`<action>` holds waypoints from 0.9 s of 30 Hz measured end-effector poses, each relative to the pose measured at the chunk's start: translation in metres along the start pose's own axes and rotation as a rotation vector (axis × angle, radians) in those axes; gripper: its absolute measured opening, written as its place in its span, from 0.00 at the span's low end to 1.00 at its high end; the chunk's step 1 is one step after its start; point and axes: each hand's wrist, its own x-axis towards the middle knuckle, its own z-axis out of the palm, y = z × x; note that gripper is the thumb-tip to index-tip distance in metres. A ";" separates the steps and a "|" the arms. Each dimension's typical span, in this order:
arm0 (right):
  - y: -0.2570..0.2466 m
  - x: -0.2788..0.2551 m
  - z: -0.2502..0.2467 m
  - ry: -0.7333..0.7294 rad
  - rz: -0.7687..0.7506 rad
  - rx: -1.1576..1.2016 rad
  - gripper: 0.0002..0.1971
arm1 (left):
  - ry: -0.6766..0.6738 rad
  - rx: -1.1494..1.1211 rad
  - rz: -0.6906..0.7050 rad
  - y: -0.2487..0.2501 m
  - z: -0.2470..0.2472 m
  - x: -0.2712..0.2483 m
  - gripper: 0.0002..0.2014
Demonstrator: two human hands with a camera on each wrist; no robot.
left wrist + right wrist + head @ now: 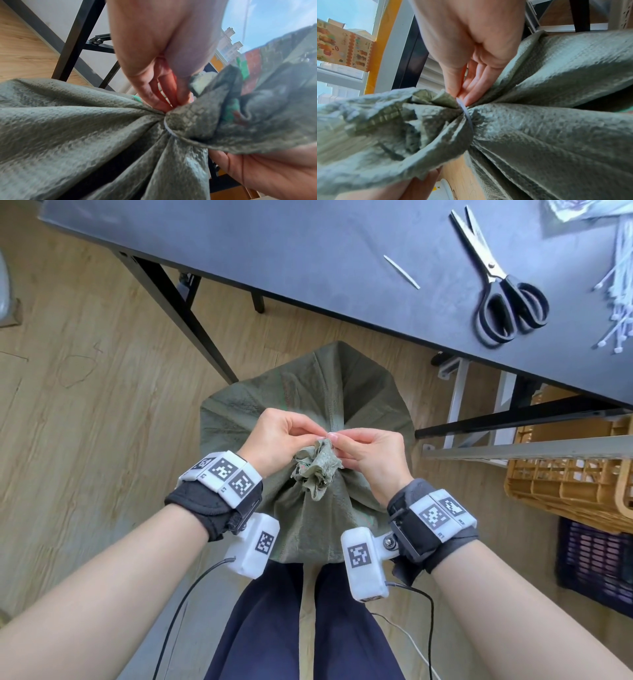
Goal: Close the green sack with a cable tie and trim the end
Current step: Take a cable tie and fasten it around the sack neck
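cable tie (468, 116) ends hidden by fingertips (330, 436)

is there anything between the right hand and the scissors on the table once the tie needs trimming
Nothing visible blocks it. The scissors lie in the open on the dark table, ahead and to the right of the right hand. Both hands are busy now: it and the left hand pinch the cable tie at the green sack neck.

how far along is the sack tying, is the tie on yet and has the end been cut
Done: the green sack's mouth is bunched, and the white cable tie circles the neck. In hand: the left hand and right hand pinch at the tie behind the bunch; whether it is locked is hidden. Left: trimming, since the scissors lie untouched on the table.
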 end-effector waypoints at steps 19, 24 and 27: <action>-0.002 0.000 -0.002 -0.052 -0.017 -0.014 0.04 | 0.104 0.125 0.028 -0.001 0.006 -0.004 0.02; 0.001 0.000 -0.004 -0.077 -0.035 -0.012 0.07 | 0.120 0.080 0.012 -0.001 0.010 -0.005 0.00; 0.004 -0.002 -0.006 -0.096 -0.033 -0.005 0.10 | 0.125 0.081 0.009 -0.002 0.012 -0.007 0.02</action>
